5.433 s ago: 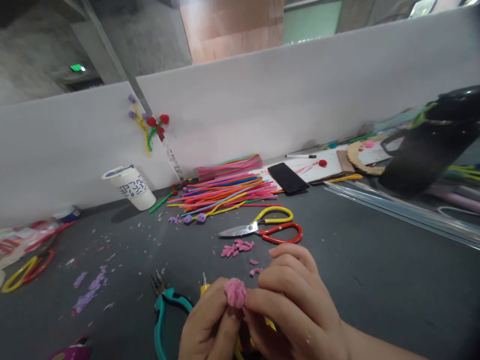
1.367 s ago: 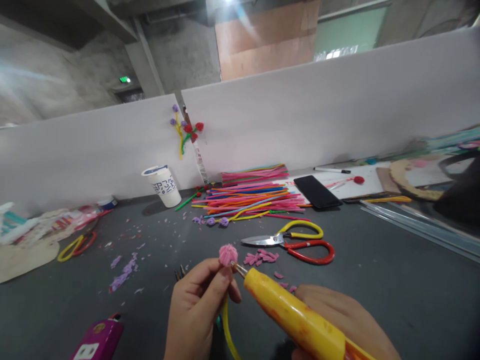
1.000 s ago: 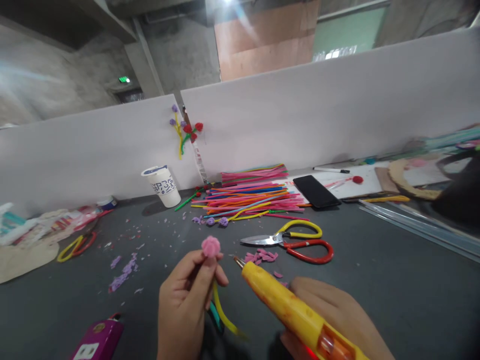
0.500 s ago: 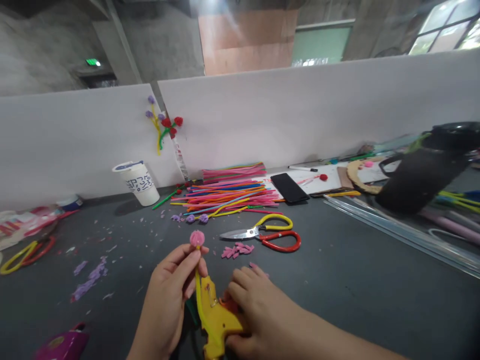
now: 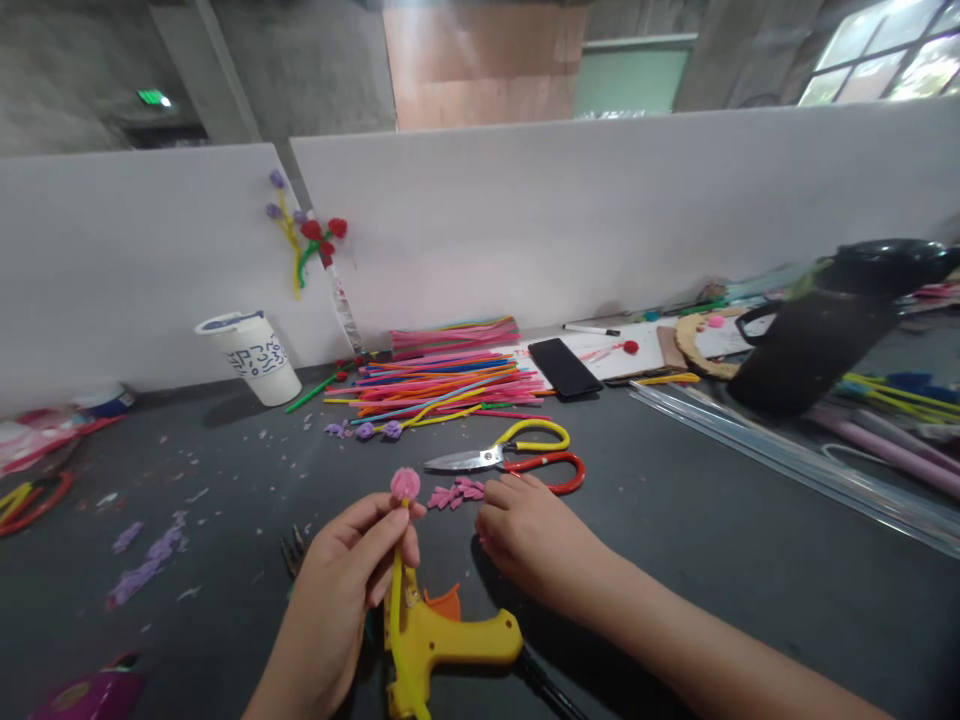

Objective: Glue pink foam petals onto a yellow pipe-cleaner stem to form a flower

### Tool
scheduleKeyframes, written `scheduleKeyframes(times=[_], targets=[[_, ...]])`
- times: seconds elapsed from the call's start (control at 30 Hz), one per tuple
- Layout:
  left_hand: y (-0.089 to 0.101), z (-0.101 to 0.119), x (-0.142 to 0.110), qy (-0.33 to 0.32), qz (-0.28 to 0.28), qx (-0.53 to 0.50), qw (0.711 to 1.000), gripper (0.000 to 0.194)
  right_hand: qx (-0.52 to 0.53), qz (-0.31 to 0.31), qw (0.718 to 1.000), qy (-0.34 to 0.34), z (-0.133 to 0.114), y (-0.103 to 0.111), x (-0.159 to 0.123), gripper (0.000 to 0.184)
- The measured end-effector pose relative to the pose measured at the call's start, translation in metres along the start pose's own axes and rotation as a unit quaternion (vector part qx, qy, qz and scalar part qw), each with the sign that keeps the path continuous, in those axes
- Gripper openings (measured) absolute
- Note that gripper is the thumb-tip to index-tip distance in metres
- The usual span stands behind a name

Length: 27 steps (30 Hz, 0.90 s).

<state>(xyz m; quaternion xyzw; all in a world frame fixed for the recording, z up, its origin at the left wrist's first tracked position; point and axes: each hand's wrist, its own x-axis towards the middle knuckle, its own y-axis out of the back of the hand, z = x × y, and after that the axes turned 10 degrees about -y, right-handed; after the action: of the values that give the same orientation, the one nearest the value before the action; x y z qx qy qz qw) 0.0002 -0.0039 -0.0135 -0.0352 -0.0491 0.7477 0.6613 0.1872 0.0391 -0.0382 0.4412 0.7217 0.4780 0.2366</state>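
Note:
My left hand (image 5: 352, 560) pinches the yellow stem (image 5: 397, 590) of a pipe-cleaner flower just below its round pink head (image 5: 406, 484), which points up. Beneath the stem a yellow glue gun (image 5: 457, 640) with an orange trigger rests on the table, its handle free. My right hand (image 5: 536, 525) is closed, fingers curled down beside a small heap of cut pink pieces (image 5: 454, 492); its fingertips are hidden, so what they hold does not show. Scissors (image 5: 487, 458) with one yellow and one red handle lie just behind the right hand.
Bundled coloured pipe cleaners (image 5: 450, 385) lie at the back, with a phone (image 5: 564, 368) to their right. A white patterned cup (image 5: 255, 358) stands left, a black jug (image 5: 817, 330) right. Purple scraps (image 5: 150, 560) dot the left side. A white partition (image 5: 555, 220) closes off the rear.
My right hand has let go of the glue gun and moved up and right to the pink pieces. The left hand still holds the flower; the view has shifted slightly.

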Motion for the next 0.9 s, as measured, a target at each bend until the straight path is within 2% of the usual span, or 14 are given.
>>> scheduleKeyframes(times=[0.13,0.23,0.3,0.4,0.53,0.6,0.77,0.9], targets=[[0.000,0.000,-0.002,0.022,-0.003,0.003,1.000,0.014,0.095,0.017,0.995,-0.034,-0.005,0.001,0.000,0.013],[-0.001,-0.001,-0.004,0.036,0.006,0.011,0.999,0.014,0.226,0.006,0.972,-0.069,-0.010,0.011,-0.004,0.012],[-0.001,-0.003,-0.005,0.035,-0.002,0.004,0.999,0.013,0.329,-0.027,0.940,-0.085,-0.014,0.017,-0.007,0.011],[-0.004,-0.004,-0.007,0.043,-0.035,-0.040,0.998,0.011,0.468,-0.085,0.874,-0.101,-0.020,0.020,-0.009,0.006],[-0.013,0.001,-0.013,0.070,-0.085,-0.099,0.989,0.011,0.590,-0.139,0.787,-0.114,-0.023,0.019,-0.008,0.025],[-0.016,0.005,-0.016,0.077,-0.090,-0.122,0.985,0.012,0.631,-0.154,0.751,-0.117,-0.023,0.018,-0.008,0.030],[-0.018,0.010,-0.020,0.081,-0.061,-0.144,0.984,0.011,0.679,-0.165,0.705,-0.124,-0.021,0.019,-0.011,0.030],[-0.018,0.011,-0.020,0.098,-0.076,-0.159,0.979,0.011,0.703,-0.184,0.675,-0.126,-0.023,0.018,-0.012,0.028]])
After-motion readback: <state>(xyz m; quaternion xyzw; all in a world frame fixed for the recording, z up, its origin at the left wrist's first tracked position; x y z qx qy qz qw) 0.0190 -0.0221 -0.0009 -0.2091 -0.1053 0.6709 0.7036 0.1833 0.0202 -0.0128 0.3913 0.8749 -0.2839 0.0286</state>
